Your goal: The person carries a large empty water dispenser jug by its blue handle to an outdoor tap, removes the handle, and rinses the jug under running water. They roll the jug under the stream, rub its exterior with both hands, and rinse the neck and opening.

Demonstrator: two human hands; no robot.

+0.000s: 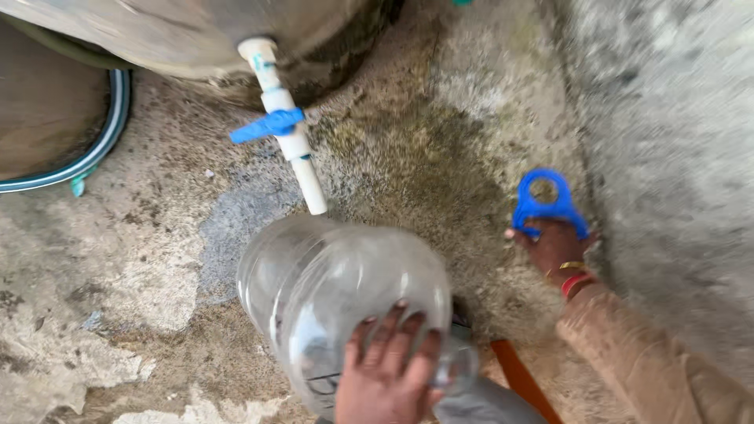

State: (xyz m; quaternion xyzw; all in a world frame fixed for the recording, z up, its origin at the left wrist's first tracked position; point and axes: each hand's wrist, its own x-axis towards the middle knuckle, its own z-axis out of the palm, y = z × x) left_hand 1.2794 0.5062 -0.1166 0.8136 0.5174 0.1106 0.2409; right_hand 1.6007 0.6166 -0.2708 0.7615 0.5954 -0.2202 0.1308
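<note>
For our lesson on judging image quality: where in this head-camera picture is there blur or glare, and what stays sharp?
Head view: motion blur smears the clear plastic bottle and left hand; the right hand with its blue handle ring is soft; the white pipe is sharper; lighting flat, with no hard shadows.

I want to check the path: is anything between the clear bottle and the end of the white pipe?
Nothing visible. The clear bottle, under the left hand, lies right below the white pipe. The right hand holds a blue handle off to the side.
</note>
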